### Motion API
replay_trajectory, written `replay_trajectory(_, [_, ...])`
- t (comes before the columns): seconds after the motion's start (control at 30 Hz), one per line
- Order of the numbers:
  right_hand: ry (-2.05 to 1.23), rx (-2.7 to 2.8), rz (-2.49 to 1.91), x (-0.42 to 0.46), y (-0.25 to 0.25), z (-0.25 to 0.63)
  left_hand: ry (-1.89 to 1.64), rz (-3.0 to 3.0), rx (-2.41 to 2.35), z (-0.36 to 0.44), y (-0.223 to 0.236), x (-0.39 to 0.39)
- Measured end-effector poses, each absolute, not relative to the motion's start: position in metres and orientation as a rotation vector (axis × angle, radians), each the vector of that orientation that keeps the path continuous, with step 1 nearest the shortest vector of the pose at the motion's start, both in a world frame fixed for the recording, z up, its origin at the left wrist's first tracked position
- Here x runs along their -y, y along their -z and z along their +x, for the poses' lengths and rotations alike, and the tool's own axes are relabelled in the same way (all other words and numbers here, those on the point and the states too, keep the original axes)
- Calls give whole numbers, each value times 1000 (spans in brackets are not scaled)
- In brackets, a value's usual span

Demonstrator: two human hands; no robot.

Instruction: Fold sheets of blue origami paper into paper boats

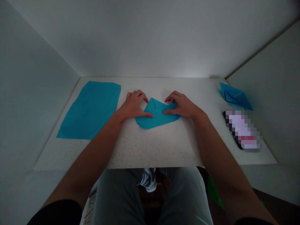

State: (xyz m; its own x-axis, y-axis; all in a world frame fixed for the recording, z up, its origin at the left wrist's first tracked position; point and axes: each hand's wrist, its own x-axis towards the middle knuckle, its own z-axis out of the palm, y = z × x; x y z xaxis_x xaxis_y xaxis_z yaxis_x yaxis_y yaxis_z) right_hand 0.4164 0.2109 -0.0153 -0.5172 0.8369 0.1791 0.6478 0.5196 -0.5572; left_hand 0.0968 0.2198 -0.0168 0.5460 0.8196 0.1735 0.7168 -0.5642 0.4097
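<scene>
In the middle of the table lies a folded sheet of blue paper [159,117], with a pointed flap at its far edge and a dark crease line near the point. My left hand [136,104] holds its left end, the thumb across the top and the index fingertip by the slanting far edge. At the right end, my right hand [181,104] has its thumb on top and curled fingers at the far edge. Parts of both ends are hidden under my hands.
A flat blue sheet [90,107] lies at the left, partly behind my left forearm. On the right are a folded blue paper boat [235,96] and a phone [242,131] with a blurred screen. White walls [150,40] enclose the white table [150,150].
</scene>
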Motion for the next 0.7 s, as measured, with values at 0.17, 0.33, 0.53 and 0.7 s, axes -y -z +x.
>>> replay_trajectory(0.17, [-656,2363,-1190,-212,18,415,-492,2467,-1178,101,14,-217])
replay_trajectory(0.33, [-663,2364,-1197,-212,19,415,-501,2304,-1032,103,15,-218])
replay_trajectory(0.53, [-714,2374,-1140,-211,12,412,-731,2079,-1000,108,20,-218])
replay_trajectory(0.7, [-407,2094,-1182,-212,4,416,-1151,2084,-1193,109,14,-218])
